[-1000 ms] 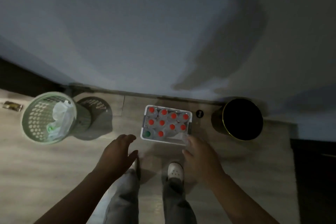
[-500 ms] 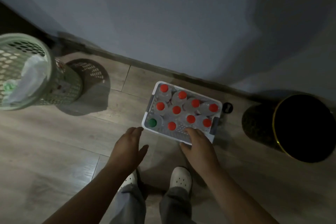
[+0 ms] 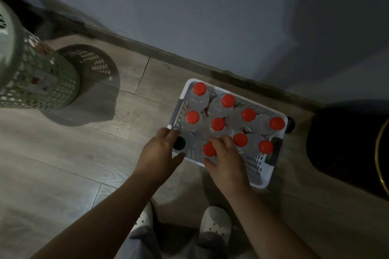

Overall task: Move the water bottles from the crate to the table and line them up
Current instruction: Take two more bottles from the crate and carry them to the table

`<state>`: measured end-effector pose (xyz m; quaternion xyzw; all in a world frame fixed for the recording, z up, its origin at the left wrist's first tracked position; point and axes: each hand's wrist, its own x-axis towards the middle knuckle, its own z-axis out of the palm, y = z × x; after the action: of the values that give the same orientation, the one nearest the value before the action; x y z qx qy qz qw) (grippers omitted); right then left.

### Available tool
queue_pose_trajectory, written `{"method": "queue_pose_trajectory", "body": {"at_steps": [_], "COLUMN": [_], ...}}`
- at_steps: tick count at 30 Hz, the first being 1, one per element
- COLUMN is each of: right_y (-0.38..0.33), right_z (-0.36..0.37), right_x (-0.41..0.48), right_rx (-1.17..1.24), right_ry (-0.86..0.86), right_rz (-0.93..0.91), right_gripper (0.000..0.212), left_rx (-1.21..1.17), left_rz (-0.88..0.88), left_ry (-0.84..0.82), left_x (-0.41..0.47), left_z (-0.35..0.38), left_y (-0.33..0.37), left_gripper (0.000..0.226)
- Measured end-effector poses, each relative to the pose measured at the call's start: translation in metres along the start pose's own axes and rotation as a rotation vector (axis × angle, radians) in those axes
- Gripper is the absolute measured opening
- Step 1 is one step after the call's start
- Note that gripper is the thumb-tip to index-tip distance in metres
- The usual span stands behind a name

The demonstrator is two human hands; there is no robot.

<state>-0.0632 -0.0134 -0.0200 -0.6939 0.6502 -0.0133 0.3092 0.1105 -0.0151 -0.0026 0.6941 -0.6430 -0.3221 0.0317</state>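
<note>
A white perforated crate (image 3: 259, 183) stands on the wooden floor by the wall. It holds several clear water bottles with red caps (image 3: 228, 100) and one with a green cap (image 3: 179, 143) at its near left corner. My left hand (image 3: 159, 154) reaches over that corner, with fingers and thumb curled on either side of the green-capped bottle. My right hand (image 3: 226, 159) wraps round the neck of the nearest red-capped bottle (image 3: 209, 149) in the front row. No table is in view.
A pale green mesh basket (image 3: 37, 82) stands at the left. A black bin with a gold rim (image 3: 345, 143) sits close to the crate's right side. A small black object (image 3: 291, 125) lies behind the crate. My white shoes (image 3: 214, 219) are just in front of it.
The view has dropped closer to the crate. Both hands moved forward from its front edge onto the bottles, the left round the green-capped one, the right round a red-capped one.
</note>
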Motion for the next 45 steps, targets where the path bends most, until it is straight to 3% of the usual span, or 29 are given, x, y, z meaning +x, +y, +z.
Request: {"method": "queue_pose_trajectory", "body": {"at_steps": [5, 12, 28, 35, 40, 45], "right_y": [0.000, -0.003, -0.087, -0.152, -0.187, -0.226], "right_z": [0.004, -0.019, -0.190, -0.303, -0.374, -0.425], "right_x": [0.007, -0.014, -0.124, -0.189, -0.229, -0.262], "right_rx": [0.107, 0.193, 0.332, 0.465, 0.485, 0.753], "right_ry": [0.045, 0.142, 0.230, 0.346, 0.393, 0.361], "right_rz": [0.009, 0.076, 0.293, 0.212, 0.075, -0.011], "right_gripper": [0.020, 0.014, 0.029, 0.029, 0.033, 0.049], "left_rx": [-0.041, -0.080, -0.159, -0.236, -0.307, -0.386], "left_rz": [-0.001, -0.035, 0.051, 0.019, 0.025, -0.017], "left_ry": [-0.001, 0.033, 0.084, 0.144, 0.301, 0.423], "left_x": [0.012, 0.009, -0.102, -0.184, -0.238, -0.288], "left_z": [0.006, -0.008, -0.176, -0.278, -0.343, -0.392], "left_y": [0.005, 0.008, 0.099, 0.154, 0.193, 0.226], "left_gripper": [0.034, 0.028, 0.030, 0.029, 0.028, 0.028]}}
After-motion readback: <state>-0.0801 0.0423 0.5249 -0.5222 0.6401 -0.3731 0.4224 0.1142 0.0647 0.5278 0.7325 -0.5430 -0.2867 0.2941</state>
